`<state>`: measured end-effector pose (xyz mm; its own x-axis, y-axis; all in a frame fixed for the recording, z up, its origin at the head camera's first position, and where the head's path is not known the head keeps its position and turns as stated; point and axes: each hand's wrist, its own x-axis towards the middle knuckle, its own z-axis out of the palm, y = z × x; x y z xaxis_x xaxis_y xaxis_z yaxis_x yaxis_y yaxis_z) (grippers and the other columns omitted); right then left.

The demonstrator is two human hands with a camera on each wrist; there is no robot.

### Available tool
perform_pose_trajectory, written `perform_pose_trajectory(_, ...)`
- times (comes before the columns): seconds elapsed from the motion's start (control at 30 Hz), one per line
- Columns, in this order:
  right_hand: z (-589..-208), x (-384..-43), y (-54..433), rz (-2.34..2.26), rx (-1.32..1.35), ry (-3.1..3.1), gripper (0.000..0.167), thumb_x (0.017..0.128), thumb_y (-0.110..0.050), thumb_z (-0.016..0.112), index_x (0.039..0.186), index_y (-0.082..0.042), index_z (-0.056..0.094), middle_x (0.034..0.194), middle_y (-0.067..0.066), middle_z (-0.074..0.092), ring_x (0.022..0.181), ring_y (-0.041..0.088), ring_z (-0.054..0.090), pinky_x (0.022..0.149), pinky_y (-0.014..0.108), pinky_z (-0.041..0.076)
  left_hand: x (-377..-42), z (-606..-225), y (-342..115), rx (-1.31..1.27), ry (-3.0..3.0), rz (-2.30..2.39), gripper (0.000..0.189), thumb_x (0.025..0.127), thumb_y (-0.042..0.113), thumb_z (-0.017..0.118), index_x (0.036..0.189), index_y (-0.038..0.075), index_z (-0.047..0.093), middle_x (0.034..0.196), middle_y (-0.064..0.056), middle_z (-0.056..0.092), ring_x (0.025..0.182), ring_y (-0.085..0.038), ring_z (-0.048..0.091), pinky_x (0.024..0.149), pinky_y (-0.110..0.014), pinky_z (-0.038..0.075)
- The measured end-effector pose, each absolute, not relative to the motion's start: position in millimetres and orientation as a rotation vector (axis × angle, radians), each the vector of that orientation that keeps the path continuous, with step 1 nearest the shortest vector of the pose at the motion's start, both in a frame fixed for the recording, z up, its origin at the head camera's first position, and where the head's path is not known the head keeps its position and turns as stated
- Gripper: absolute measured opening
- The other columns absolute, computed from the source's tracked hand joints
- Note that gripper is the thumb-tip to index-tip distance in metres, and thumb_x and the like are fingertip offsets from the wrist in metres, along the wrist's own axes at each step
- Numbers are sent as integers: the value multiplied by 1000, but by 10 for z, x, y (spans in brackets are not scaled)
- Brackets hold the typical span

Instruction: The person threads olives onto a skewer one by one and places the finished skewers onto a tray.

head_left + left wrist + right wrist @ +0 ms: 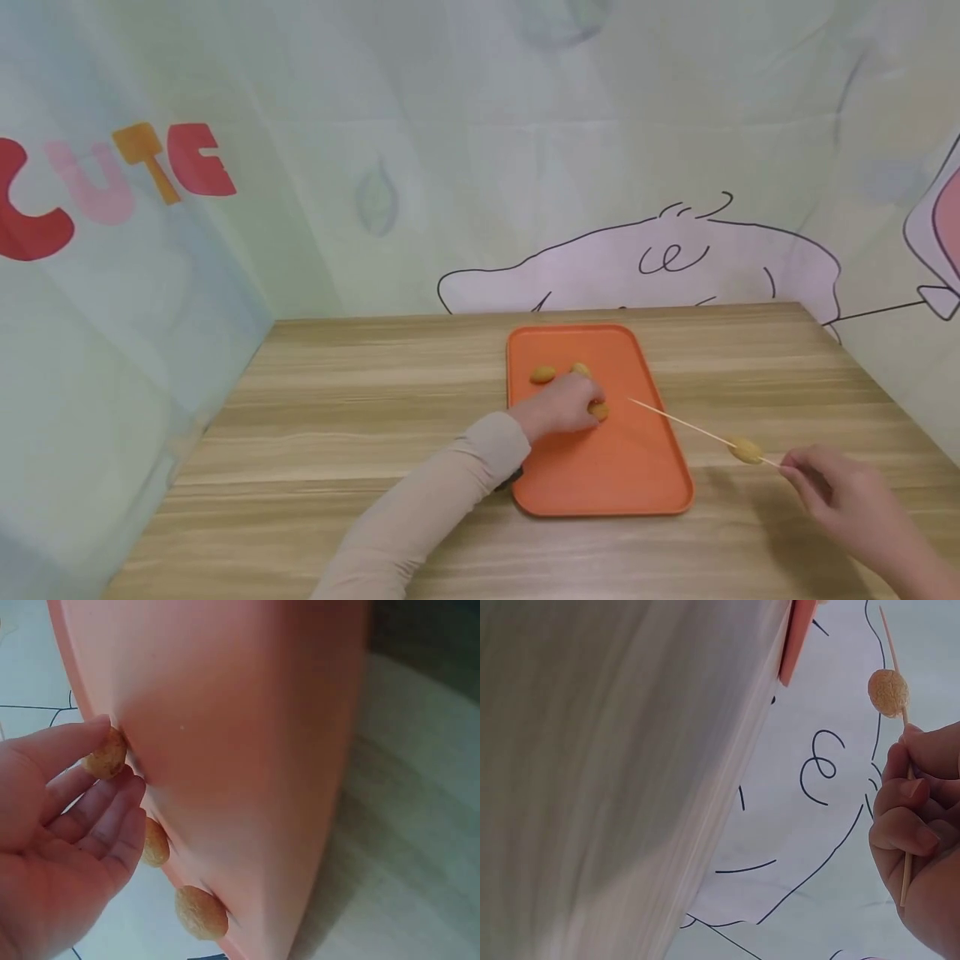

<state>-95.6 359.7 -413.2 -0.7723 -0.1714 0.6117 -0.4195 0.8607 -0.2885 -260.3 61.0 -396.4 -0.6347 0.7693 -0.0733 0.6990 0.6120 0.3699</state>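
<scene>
My left hand (562, 403) reaches over the orange tray (600, 483) and pinches a golden-brown oval ball (106, 754) between thumb and fingers, low over the tray's surface. Two similar balls lie near that hand toward the far left of the tray: one ball (542, 374) at the left, another ball (581, 369) just beyond the hand. To the right of the tray, my right hand (847, 492) holds a thin bamboo skewer (907, 881) near its blunt end. One golden-brown ball (889, 693) is threaded on it, a little beyond the fingertips. The skewer's tip points left, over the tray.
The tray lies on a wood-grain table (337, 400). Part of a dark object (510, 479) shows beneath the left sleeve, at the tray's left edge. A printed cloth backdrop (337, 167) stands behind and to the left of the table.
</scene>
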Motion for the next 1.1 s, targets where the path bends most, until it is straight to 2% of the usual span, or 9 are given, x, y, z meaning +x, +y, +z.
perform_pose_trajectory(0.17, -4123, -963, 3559, 560, 442, -2433, 17, 74, 14, 71, 77, -3, 65, 67, 2, 61, 58, -9, 39, 46, 10, 33, -2616, -3980, 572, 1247, 2597, 497, 32, 90, 9, 64, 67, 14, 42, 66, 4, 26, 62, -9, 31, 59, -17, 26)
perform_pose_trajectory(0.3, -4098, -984, 3523, 555, 456, -2430, 17, 73, 13, 71, 78, -3, 66, 67, 0, 61, 58, -9, 39, 46, 10, 34, -2605, -3940, 518, 1266, 2602, 522, 32, 90, 10, 63, 66, 14, 42, 66, 4, 29, 63, -8, 32, 59, -17, 26)
perform_pose_trajectory(0.5, -4041, -1001, 3441, 579, 534, -2379, 13, 81, 6, 69, 78, -6, 66, 68, -6, 57, 59, -9, 39, 47, 10, 33, -2570, -3814, 385, 1337, 2634, 510, 12, 88, 10, 64, 78, 13, 60, 72, 5, 45, 70, -8, 40, 62, -17, 31)
perform_pose_trajectory(0.6, -4003, -995, 3386, 596, 572, -2363, 9, 87, -1, 67, 79, -6, 66, 70, -7, 57, 59, -9, 39, 47, 10, 33, -2550, -3775, 299, 1391, 2611, 597, 3, 86, 6, 65, 87, 8, 67, 77, 1, 53, 73, -10, 46, 65, -16, 36)
perform_pose_trajectory(0.73, -3953, -984, 3327, 621, 618, -2345, 14, 94, -13, 63, 80, -8, 66, 72, -11, 56, 60, -9, 41, 48, 9, 35, -2505, -3735, 171, 1443, 2576, 730, 16, 84, 1, 66, 99, 0, 70, 88, -5, 63, 79, -13, 54, 72, -17, 43)
perform_pose_trajectory(0.87, -3919, -985, 3276, 655, 680, -2318, 22, 97, -23, 58, 81, -9, 65, 75, -14, 54, 61, -9, 42, 50, 9, 36, -2455, -3702, 26, 1421, 2553, 815, 23, 84, 1, 63, 107, -1, 68, 94, -6, 64, 83, -14, 56, 77, -20, 47)
perform_pose_trajectory(1.0, -3898, -983, 3226, 662, 717, -2321, 22, 97, -24, 57, 82, -11, 64, 75, -14, 54, 61, -8, 43, 50, 9, 36, -2409, -3670, -108, 1438, 2548, 864, 24, 84, 0, 62, 107, -1, 68, 91, -5, 61, 82, -16, 55, 75, -21, 47)
perform_pose_trajectory(1.1, -3886, -976, 3180, 660, 722, -2355, 13, 95, -15, 62, 82, -14, 63, 76, -15, 52, 62, -8, 42, 50, 8, 36, -2375, -3649, -185, 1490, 2558, 849, 24, 82, -1, 62, 105, -1, 68, 87, -5, 59, 81, -21, 56, 74, -22, 46)
